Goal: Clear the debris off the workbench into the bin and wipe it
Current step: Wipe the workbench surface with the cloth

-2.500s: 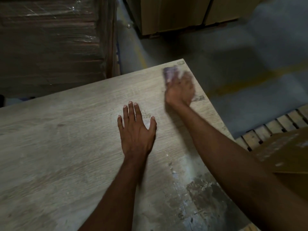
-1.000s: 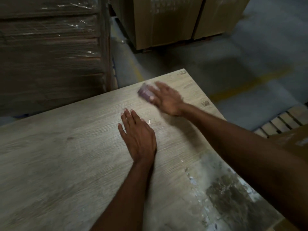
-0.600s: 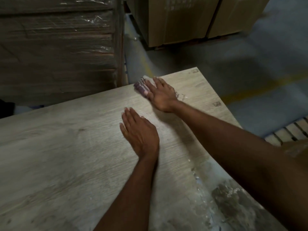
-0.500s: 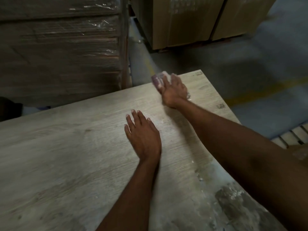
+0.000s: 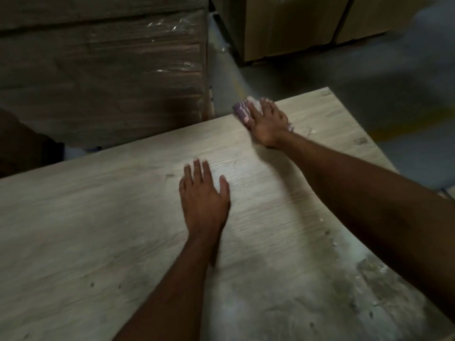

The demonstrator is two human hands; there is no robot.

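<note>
The workbench (image 5: 103, 217) is a pale wood-grain board that fills the lower part of the head view. My right hand (image 5: 267, 125) presses a folded purple cloth (image 5: 240, 110) flat against the board at its far edge, fingers straight on top of it. Most of the cloth is hidden under the palm. My left hand (image 5: 203, 195) lies flat on the board near the middle, fingers straight, holding nothing. A few pale crumbs (image 5: 310, 131) lie just right of the cloth hand.
A dark, grimy stain with white flecks (image 5: 374, 274) marks the board's near right part. Plastic-wrapped stacked sheets (image 5: 103, 70) stand behind the far edge. Cardboard boxes (image 5: 290, 23) sit on the grey floor (image 5: 369, 77) beyond. No bin is in view.
My right hand has swept the cloth back and forth along the far edge and now sits a little left of the corner. My left hand has stayed flat on the board.
</note>
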